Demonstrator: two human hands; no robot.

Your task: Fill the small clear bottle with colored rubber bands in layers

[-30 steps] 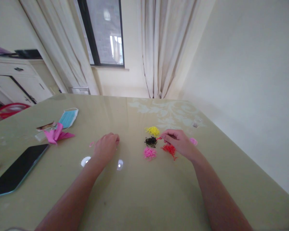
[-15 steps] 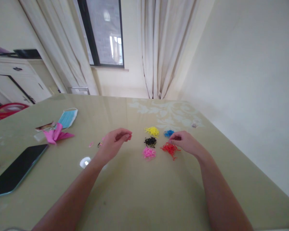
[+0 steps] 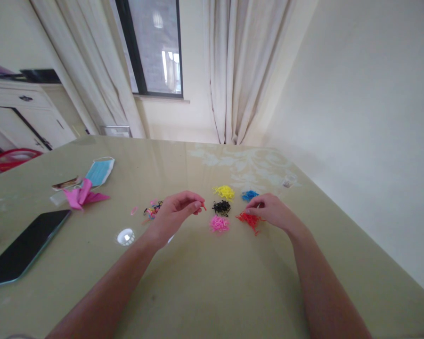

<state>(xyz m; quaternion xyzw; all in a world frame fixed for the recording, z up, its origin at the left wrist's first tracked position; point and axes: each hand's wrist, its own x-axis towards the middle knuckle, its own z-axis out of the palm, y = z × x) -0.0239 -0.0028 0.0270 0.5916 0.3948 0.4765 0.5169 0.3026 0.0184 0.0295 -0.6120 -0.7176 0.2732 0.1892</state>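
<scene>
My left hand (image 3: 180,214) is pinched on a red rubber band (image 3: 204,206), whose end sticks out past the fingertips. My right hand (image 3: 268,210) has its fingertips pressed together at the upper edge of a pile of red rubber bands (image 3: 251,221); whatever they grip is too small to make out. Beside that hand lies a blue pile (image 3: 249,195). Between the hands sit yellow (image 3: 224,192), black (image 3: 221,207) and pink (image 3: 219,224) piles of bands. A mixed-colour heap of bands (image 3: 152,211) is partly hidden behind my left hand.
On the left of the table (image 3: 212,282) are a black-screened tablet (image 3: 24,247), a pink folded paper piece (image 3: 83,197) and a blue face mask (image 3: 99,172). A small clear packet (image 3: 288,181) lies near the right edge, beside the wall.
My left hand has moved right, towards the piles, with the red band now showing at its fingertips. More of the mixed heap is uncovered. My right hand dipped slightly into the red pile.
</scene>
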